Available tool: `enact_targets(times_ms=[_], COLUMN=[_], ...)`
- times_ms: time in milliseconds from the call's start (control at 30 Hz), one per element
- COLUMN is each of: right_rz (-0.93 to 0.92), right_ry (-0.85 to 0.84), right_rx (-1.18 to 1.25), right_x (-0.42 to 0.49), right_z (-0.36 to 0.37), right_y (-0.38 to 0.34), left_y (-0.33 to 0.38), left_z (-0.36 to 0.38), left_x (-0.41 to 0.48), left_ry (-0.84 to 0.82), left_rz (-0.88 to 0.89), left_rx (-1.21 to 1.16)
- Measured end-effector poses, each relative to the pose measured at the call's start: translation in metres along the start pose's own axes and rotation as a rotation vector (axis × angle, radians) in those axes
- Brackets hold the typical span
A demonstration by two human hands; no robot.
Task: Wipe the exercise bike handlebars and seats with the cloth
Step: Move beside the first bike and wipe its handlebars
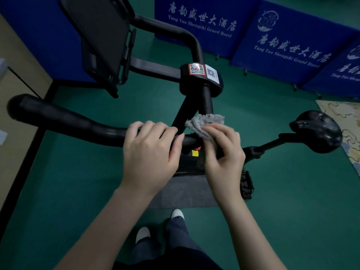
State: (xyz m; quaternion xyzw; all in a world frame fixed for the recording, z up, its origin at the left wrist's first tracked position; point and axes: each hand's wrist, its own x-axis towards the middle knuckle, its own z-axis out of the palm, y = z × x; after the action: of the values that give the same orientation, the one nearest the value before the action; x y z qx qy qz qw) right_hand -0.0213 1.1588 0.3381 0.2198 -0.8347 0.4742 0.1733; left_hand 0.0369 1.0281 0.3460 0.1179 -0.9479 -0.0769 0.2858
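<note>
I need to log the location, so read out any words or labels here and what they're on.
"唐韵盛世大酒店": blue screens, repeated.
"Tang Yun Shengshi Grand Hotel": same screens, beneath.
Red and white code stickers on the bike: too small to read.
Yellow sticker under the handlebar: too small.

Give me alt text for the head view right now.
The right hand holds a grey cloth against the black bike handlebar while the left hand grips the bar beside it. The black seat sits to the right.
</note>
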Motion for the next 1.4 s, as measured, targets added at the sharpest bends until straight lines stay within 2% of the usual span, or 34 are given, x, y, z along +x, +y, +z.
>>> enact_targets(times_ms=[167, 333, 467, 533, 600, 700, 900, 1033, 1133, 1233, 1300, 1400], right_rz=[0.107, 0.099, 0.179, 0.132, -0.013, -0.167, -0.305, -0.288, -0.298, -0.392, -0.474, -0.465], right_ry=[0.051, 0.042, 0.064, 0.031, -0.064, -0.317, -0.968, -1.314, -1.471, -1.592, -1.538, -1.473], right_rx=[0.097, 0.181, 0.226, 0.201, 0.111, -0.012, -0.317, -0.34, -0.358, -0.529, -0.576, -0.427], right_x=[0.018, 0.005, 0.024, 0.022, 0.02, 0.041, 0.114, 0.137, 0.144, 0.16, 0.167, 0.157], right_z=[0.003, 0.002, 0.002, -0.001, -0.007, -0.018, -0.015, 0.002, 0.015, 0.019, 0.016, 0.006], right_y=[0.011, 0.012, 0.02, 0.018, 0.016, 0.012, -0.001, -0.021, -0.028, -0.027, -0.025, -0.019], left_y=[0.001, 0.003, 0.005, 0.006, 0.007, 0.008, 0.007, 0.009, 0.01, 0.01, 0.009, 0.01], left_z=[0.0, -0.001, 0.0, 0.0, 0.001, 0.003, 0.001, 0.001, 0.001, 0.001, 0.002, 0.003], left_x=[0.001, 0.001, 0.002, 0.002, 0.002, 0.003, 0.002, 0.002, 0.002, 0.002, 0.003, 0.002], left_ry=[0.02, 0.02, 0.02, 0.026, 0.034, 0.041, 0.049, 0.063, 0.054, 0.041, 0.044, 0.061], left_rz=[0.002, -0.019, -0.03, -0.044, -0.059, -0.065, -0.061, -0.081, -0.096, -0.096, -0.091, -0.089], left_rx=[-0.007, -0.022, -0.02, -0.013, -0.008, -0.007, -0.012, -0.019, -0.013, -0.006, 0.003, 0.02])
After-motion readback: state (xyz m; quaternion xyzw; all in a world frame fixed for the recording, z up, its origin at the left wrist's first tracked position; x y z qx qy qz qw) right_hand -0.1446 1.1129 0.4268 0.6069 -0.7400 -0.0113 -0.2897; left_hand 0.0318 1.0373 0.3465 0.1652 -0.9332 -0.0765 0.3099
